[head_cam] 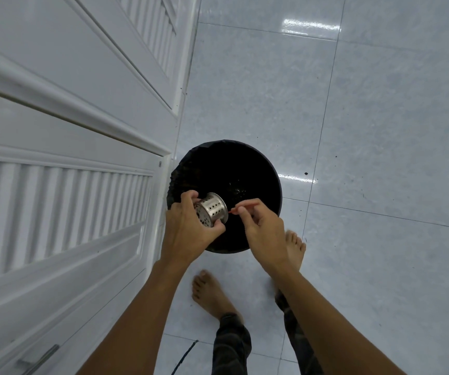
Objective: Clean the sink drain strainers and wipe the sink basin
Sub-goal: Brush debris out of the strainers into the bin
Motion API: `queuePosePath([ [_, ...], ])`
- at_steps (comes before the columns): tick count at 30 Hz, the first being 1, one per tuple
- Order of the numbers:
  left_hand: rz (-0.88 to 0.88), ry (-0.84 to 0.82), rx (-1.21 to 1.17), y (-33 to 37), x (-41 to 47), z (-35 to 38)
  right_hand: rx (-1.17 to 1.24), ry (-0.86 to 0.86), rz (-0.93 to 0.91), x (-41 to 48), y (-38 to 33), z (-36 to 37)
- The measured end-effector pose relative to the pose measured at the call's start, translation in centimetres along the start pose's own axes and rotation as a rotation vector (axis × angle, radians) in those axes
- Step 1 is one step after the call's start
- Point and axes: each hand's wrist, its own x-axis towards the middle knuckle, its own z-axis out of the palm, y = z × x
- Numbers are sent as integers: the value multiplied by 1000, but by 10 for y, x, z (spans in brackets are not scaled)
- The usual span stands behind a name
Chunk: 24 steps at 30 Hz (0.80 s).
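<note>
A perforated steel drain strainer [212,209] lies on its side in my left hand [188,228], which grips it by the rim and the base, open mouth turned to the right. My right hand [264,228] is just to the right of it, pinching a thin reddish stick [241,208] whose tip points at the strainer's mouth. Both hands hover above a round black bin [228,169] lined with a black bag. The sink is out of view.
White louvred cabinet doors [69,185] run along the left, touching the bin's side. Glossy pale floor tiles [366,117] carry a few dark specks. My bare feet [212,293] stand just behind the bin. A dark cord [185,355] lies on the floor near them.
</note>
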Motion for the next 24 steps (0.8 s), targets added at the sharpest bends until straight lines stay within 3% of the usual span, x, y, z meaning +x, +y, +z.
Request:
queuePosePath([
  [3,-42,-28,-5,-2,1,-1,-106,123,70,4,7,-2],
  [9,-39,26,-261,10,-6,-19,82,195,64,5,-20,-28],
  [16,205,485,-444,99,-32,-114,340,335,-195,-30,-168,-114],
  [24,447,871,-546,191,-87,-297,532,311,-566,-96,-377,-153],
])
